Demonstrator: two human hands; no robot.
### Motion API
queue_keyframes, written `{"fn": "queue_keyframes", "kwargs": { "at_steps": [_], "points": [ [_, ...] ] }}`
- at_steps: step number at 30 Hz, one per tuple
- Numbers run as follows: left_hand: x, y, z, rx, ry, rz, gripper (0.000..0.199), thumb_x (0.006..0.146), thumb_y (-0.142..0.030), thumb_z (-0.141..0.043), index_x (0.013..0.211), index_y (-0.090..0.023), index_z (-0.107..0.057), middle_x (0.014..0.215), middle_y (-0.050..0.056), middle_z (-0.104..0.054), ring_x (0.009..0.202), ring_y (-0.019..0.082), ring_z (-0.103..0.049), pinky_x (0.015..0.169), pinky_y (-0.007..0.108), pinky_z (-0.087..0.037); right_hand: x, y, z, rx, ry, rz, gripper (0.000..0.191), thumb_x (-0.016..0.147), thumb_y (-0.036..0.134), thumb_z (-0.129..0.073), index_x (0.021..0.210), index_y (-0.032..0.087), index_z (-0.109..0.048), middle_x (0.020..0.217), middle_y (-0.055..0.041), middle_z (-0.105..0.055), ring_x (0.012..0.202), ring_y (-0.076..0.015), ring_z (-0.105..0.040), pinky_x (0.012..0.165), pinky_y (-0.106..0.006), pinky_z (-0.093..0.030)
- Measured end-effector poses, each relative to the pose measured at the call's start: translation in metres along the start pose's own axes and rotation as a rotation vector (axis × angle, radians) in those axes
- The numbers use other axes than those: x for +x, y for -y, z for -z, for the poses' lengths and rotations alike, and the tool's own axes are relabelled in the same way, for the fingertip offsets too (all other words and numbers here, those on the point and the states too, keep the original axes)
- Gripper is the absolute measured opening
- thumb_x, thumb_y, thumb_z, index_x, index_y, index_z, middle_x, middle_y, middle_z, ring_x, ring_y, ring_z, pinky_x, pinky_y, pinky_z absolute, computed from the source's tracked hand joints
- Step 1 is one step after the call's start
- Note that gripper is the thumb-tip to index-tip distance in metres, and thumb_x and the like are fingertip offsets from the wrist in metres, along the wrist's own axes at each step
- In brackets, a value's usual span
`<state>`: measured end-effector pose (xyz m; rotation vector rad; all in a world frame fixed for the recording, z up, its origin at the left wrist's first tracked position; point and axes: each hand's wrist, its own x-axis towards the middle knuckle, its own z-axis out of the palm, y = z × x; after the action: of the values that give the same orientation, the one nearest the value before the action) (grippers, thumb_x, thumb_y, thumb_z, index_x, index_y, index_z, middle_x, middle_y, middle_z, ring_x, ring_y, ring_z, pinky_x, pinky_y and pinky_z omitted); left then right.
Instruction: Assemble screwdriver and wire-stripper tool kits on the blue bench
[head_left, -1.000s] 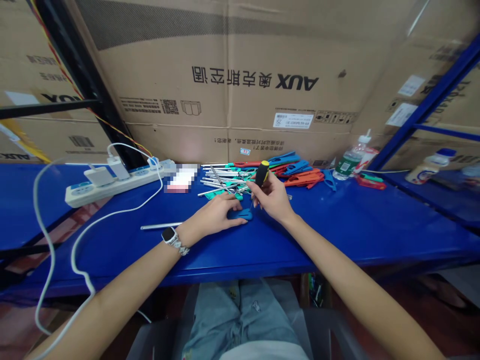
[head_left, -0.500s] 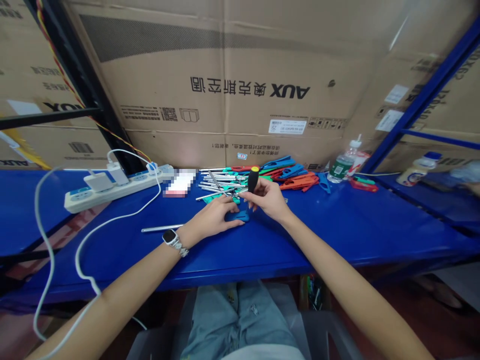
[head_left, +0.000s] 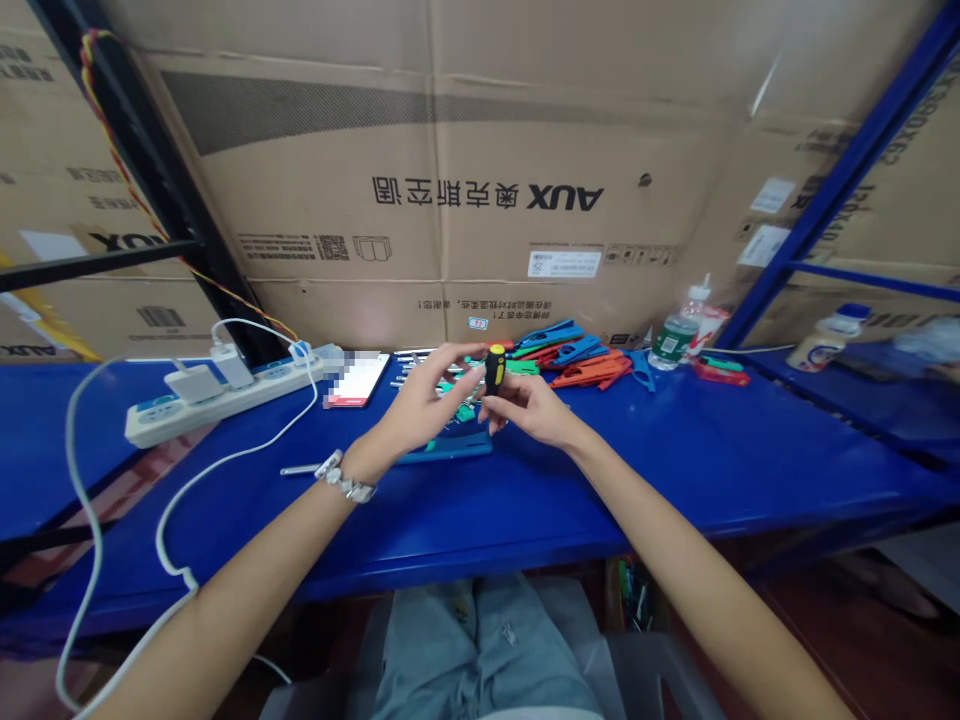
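In the head view, a screwdriver point(head_left: 496, 371) with a black and yellow handle stands nearly upright between my hands. My right hand point(head_left: 532, 408) pinches it low, around the bottom of the handle. From the other side, my left hand point(head_left: 431, 400) has its curved fingers and thumb at the handle's upper part. The screwdriver's tip is hidden by my fingers. Below my hands a blue plastic piece point(head_left: 457, 447) lies flat on the table, with a small green spot near its left part. A metal rod point(head_left: 300, 470) sticks out beside my left wrist.
Behind my hands lie green plastic pieces point(head_left: 465, 412) with metal rods, and a pile of red and blue plastic pieces point(head_left: 592, 368). A power strip point(head_left: 232, 388) with a white cable is on the left. Bottles point(head_left: 677, 335) stand at the back right of the blue table point(head_left: 675, 450).
My left hand has lifted off the blue piece and moved up to the screwdriver handle. My right hand still holds the screwdriver. The view has shifted slightly.
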<state>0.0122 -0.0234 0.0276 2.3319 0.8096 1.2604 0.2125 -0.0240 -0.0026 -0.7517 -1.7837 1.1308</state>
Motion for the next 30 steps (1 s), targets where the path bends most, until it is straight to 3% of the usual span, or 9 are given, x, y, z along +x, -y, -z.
{"fn": "queue_keyframes", "kwargs": {
  "at_steps": [2,5,12,15,18,20,23,27,30],
  "points": [
    [0.019,-0.012,-0.002,-0.108,0.066,0.017,0.034,0.101,-0.042,-0.051,0.125,-0.022,-0.065,0.12,0.01,-0.071,0.11,0.022,-0.066,0.087,0.035,-0.054,0.0,0.001,0.0,-0.046,0.001,0.02,0.043,0.083,0.061,-0.072,0.084,0.018,-0.065,0.075,-0.0039,-0.072,0.058,-0.0159,-0.067,0.061,-0.033,-0.057],
    [0.035,-0.016,-0.01,-0.236,0.118,0.048,0.031,0.098,-0.041,-0.057,0.115,-0.019,-0.072,0.108,0.01,-0.075,0.089,0.019,-0.069,0.072,0.031,-0.054,-0.001,0.001,-0.004,-0.093,-0.01,0.034,0.043,0.086,0.061,-0.067,0.078,0.018,-0.063,0.073,-0.0044,-0.07,0.058,-0.016,-0.065,0.061,-0.033,-0.056],
    [0.034,0.001,-0.031,-0.237,-0.246,0.061,0.032,0.079,-0.045,-0.081,0.085,-0.018,-0.064,0.087,0.005,-0.071,0.074,0.014,-0.062,0.068,0.03,-0.051,0.003,-0.009,-0.029,-0.061,-0.366,0.009,0.047,0.071,0.053,-0.084,0.081,0.026,-0.047,0.059,0.0041,-0.062,0.042,-0.016,-0.056,0.04,-0.029,-0.042],
    [0.028,-0.001,-0.028,-0.203,-0.178,0.031,0.031,0.09,-0.05,-0.068,0.095,-0.019,-0.063,0.099,0.007,-0.072,0.088,0.017,-0.066,0.079,0.032,-0.054,0.004,-0.007,-0.027,-0.024,-0.325,-0.011,0.053,0.071,0.058,-0.082,0.071,0.026,-0.041,0.062,0.0009,-0.066,0.045,-0.0166,-0.058,0.039,-0.029,-0.042],
    [0.022,-0.005,-0.021,-0.266,-0.047,-0.002,0.035,0.103,-0.046,-0.045,0.119,-0.021,-0.063,0.114,0.01,-0.072,0.104,0.02,-0.067,0.086,0.034,-0.055,0.001,-0.001,-0.015,-0.047,-0.2,-0.027,0.045,0.075,0.059,-0.079,0.077,0.023,-0.052,0.072,-0.0032,-0.072,0.053,-0.0178,-0.064,0.04,-0.027,-0.044],
    [0.019,-0.005,-0.02,-0.31,-0.034,0.014,0.035,0.104,-0.043,-0.045,0.123,-0.022,-0.065,0.111,0.009,-0.073,0.1,0.02,-0.069,0.081,0.033,-0.056,-0.002,0.002,-0.009,-0.092,-0.115,-0.016,0.041,0.081,0.059,-0.073,0.087,0.021,-0.06,0.079,-0.0053,-0.074,0.058,-0.0181,-0.067,0.041,-0.026,-0.046],
    [0.022,-0.002,-0.026,-0.328,-0.137,0.016,0.027,0.094,-0.042,-0.065,0.11,-0.02,-0.069,0.096,0.007,-0.074,0.085,0.018,-0.068,0.073,0.031,-0.055,-0.002,0.0,-0.01,-0.171,-0.109,0.041,0.037,0.087,0.056,-0.067,0.092,0.02,-0.063,0.079,-0.005,-0.072,0.06,-0.0169,-0.066,0.045,-0.026,-0.048],
    [0.03,0.003,-0.039,-0.235,-0.33,-0.036,0.032,0.078,-0.044,-0.082,0.086,-0.021,-0.062,0.085,0.002,-0.068,0.076,0.015,-0.062,0.071,0.03,-0.052,0.003,-0.008,-0.02,-0.164,-0.354,0.051,0.04,0.076,0.053,-0.079,0.082,0.021,-0.056,0.058,0.0025,-0.06,0.047,-0.0138,-0.056,0.043,-0.026,-0.044],
    [0.028,0.0,-0.04,-0.152,-0.3,-0.072,0.03,0.084,-0.046,-0.077,0.093,-0.022,-0.061,0.094,0.005,-0.068,0.087,0.017,-0.063,0.08,0.033,-0.052,0.005,-0.006,-0.02,-0.108,-0.314,0.016,0.045,0.073,0.057,-0.081,0.072,0.022,-0.052,0.054,0.0022,-0.058,0.043,-0.0136,-0.053,0.039,-0.026,-0.041]
  ]
}}
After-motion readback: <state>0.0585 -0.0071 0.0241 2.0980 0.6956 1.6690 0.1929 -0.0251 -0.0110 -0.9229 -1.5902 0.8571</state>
